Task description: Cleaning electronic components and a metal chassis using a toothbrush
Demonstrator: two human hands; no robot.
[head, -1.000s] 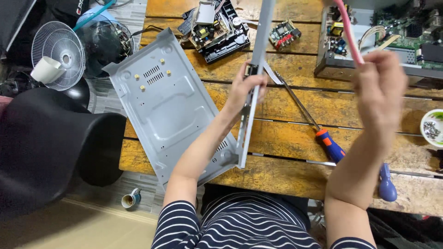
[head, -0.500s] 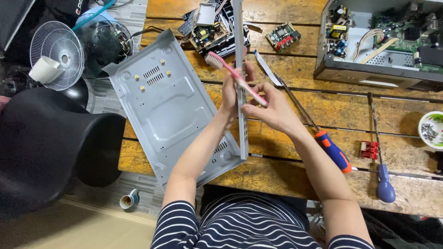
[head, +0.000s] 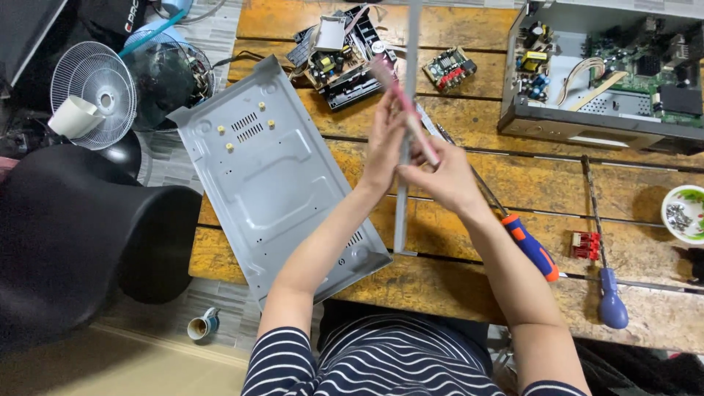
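Nearest to us, both forearms rise from the striped sleeves and meet over the middle of the wooden bench point(head: 660, 323). Our left hand point(head: 383, 150) holds a long grey metal strip point(head: 402, 191) upright, the fingers closed around its edge, with the lower end resting on the bench just beside the grey metal cover point(head: 275, 191). Our right hand point(head: 444, 176) is closed on a pink toothbrush point(head: 403, 110), which lies tilted against the strip with its head up and to the left. We judge that the step in hand is brushing the strip clean; a further stroke would call for a steady left grip, while the right wrist draws the bristles along the metal without bending it.

To the right lie an orange-and-blue screwdriver point(head: 529, 246), a blue-handled screwdriver point(head: 612, 304) and a small red part point(head: 585, 244), near to each other but not touching. A small bowl of screws point(head: 686, 214) sits at the right edge.

Further away, we see loose circuit boards point(head: 341, 59) and an opened device case point(head: 609, 70). Off the bench at the left stand a black stool point(head: 73, 227) and a small white fan point(head: 99, 88).
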